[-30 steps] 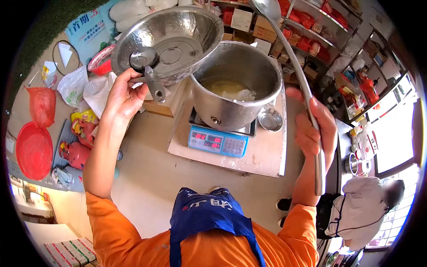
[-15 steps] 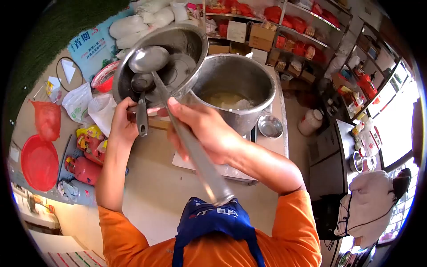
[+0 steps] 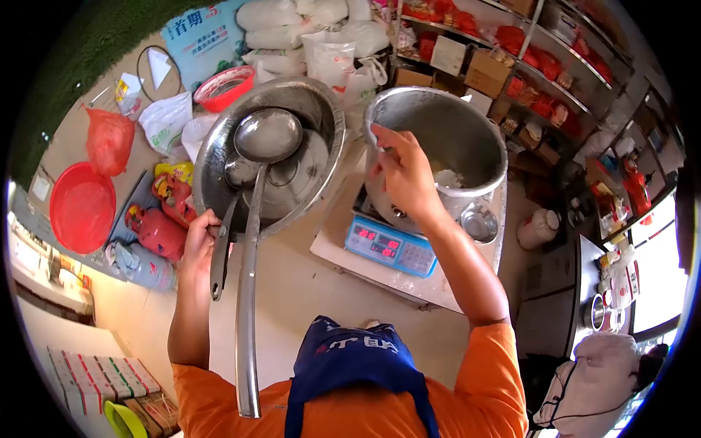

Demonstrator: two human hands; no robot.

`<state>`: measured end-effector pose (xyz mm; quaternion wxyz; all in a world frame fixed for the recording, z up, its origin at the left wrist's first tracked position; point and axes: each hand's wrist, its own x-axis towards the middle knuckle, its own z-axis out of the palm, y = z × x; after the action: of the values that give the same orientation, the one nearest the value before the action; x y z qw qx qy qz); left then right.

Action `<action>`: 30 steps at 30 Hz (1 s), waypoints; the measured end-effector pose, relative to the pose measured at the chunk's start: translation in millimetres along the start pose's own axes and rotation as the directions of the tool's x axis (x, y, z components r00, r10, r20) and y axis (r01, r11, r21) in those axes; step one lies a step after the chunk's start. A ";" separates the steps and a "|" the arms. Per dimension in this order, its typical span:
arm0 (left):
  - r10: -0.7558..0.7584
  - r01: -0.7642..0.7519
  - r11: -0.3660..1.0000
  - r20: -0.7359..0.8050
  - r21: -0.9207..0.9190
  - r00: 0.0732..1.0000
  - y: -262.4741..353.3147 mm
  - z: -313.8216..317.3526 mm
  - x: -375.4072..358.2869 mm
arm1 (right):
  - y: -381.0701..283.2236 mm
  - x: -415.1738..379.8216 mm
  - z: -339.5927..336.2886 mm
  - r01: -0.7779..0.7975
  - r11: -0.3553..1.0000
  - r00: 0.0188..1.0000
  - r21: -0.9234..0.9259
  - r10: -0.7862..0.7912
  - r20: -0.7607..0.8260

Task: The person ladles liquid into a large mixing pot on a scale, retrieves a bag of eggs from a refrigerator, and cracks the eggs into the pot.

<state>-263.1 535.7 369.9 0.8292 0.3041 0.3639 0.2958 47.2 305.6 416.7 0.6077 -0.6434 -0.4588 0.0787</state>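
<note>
My left hand point(image 3: 198, 244) is closed on the near rim of a large metal basin point(image 3: 330, 171), which is tilted and held up to the left. Lying in the basin are a long-handled ladle point(image 3: 269, 135), its handle sloping down toward my apron, and a smaller ladle point(image 3: 222, 255), whose dark handle passes beside my left fingers. My right hand point(image 3: 410, 175) is at the near left side of a deep metal pot point(image 3: 491, 188), index finger stretched along the rim and nothing in its grasp. Pale, lumpy contents show inside the pot. It stands on a blue digital scale point(image 3: 391, 248) with lit red digits.
A small metal bowl point(image 3: 479, 221) sits right of the scale on the worktable point(image 3: 336, 244). White sacks point(image 3: 270, 18) are piled behind. Red basins point(image 3: 82, 208) and plastic bags lie to the left. Metal shelves point(image 3: 569, 58) stand at the back right, a counter point(image 3: 584, 292) at the right.
My right hand has let go of the long-handled ladle, which now lies in the basin, and moved right to the pot. The scale has come into sight, and the view has shifted.
</note>
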 end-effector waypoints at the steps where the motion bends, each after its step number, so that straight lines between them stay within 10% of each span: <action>1: 0.012 -0.013 1.000 -0.044 -0.017 0.999 -2.2 -5.8 -7.1 | 4.2 8.5 7.6 -0.008 1.000 1.000 0.004 0.008 -0.004; 6: 0.028 -0.047 0.968 0.080 0.246 0.996 -2.0 -89.1 -2.0 | 22.0 40.7 44.5 0.035 0.994 0.983 -0.102 -0.016 0.184; 15: 0.135 -0.124 0.986 -0.087 0.114 0.987 -39.9 -108.0 -19.1 | 20.3 13.0 88.8 -0.272 0.962 0.932 -0.025 0.270 0.240; 30: -0.007 0.012 0.999 -0.136 0.035 0.991 -91.9 -161.1 2.5 | 47.9 -106.1 113.7 0.083 0.937 0.979 -0.339 -0.013 0.205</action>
<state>-363.2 525.3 214.1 0.7984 0.2965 0.4261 0.3051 -64.2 321.1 299.1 0.4381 -0.7175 -0.5396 0.0461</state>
